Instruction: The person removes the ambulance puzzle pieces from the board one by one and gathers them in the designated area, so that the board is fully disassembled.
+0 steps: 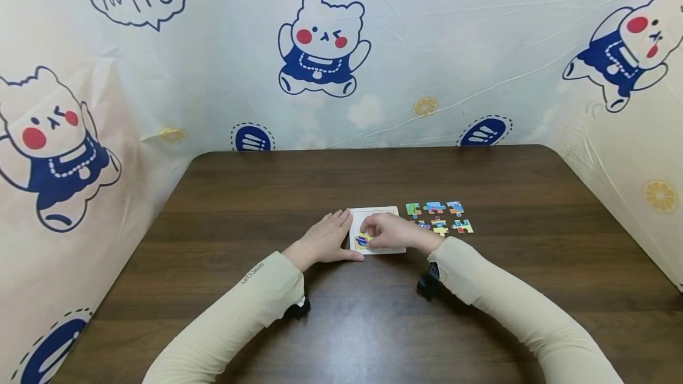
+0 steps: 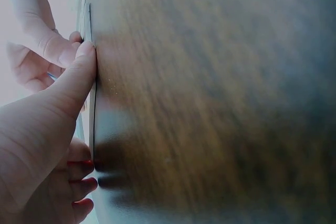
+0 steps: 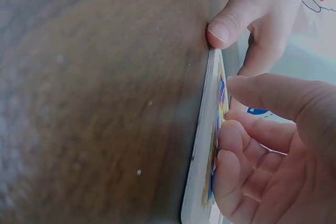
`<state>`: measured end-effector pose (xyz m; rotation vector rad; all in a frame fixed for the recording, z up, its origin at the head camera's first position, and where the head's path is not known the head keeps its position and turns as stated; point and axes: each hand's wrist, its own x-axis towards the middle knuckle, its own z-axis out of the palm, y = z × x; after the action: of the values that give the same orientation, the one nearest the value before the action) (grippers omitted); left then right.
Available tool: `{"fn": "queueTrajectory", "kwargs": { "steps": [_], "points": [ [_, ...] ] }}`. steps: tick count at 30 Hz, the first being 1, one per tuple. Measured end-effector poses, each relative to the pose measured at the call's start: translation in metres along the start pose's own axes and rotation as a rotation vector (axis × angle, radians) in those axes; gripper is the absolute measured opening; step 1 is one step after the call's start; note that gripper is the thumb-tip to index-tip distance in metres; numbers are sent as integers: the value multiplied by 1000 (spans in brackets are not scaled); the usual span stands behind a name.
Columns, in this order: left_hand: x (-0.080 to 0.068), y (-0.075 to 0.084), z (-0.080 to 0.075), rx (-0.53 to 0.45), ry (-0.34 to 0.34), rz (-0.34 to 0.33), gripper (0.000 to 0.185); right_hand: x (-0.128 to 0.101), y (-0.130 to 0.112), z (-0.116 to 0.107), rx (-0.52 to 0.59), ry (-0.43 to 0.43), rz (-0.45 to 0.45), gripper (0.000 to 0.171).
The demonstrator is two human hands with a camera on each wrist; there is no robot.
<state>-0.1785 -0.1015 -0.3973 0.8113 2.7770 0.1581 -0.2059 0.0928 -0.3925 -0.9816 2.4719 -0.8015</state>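
Note:
A white puzzle tray (image 1: 377, 211) lies flat on the table, with yellow-and-blue puzzle pieces (image 1: 362, 241) in its near left corner. My left hand (image 1: 332, 237) lies along the tray's left side, fingers extended; its thumb touches the near left corner. Over the tray, my right hand (image 1: 392, 232) has curled fingers and thumb at a puzzle piece lying low in the tray. The right wrist view shows the thumb (image 3: 268, 95) and bent fingertips close against the colored pieces (image 3: 221, 95). Part of that piece is hidden under the fingers.
Several loose puzzle pieces (image 1: 434, 207) lie in two rows just right of the tray, some partly behind the right wrist. The brown wooden table (image 1: 256, 194) ends at a patterned cloth backdrop (image 1: 400, 76). A black wrist camera (image 1: 428, 282) hangs below the right sleeve.

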Motion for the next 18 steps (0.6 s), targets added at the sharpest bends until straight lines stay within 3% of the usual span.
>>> {"fn": "queueTrajectory", "kwargs": {
  "steps": [18],
  "points": [
    [0, 1, 1, 9, 8, 1, 99, -2, 1, -3, 43, -5, -33, 26]
  ]
}}
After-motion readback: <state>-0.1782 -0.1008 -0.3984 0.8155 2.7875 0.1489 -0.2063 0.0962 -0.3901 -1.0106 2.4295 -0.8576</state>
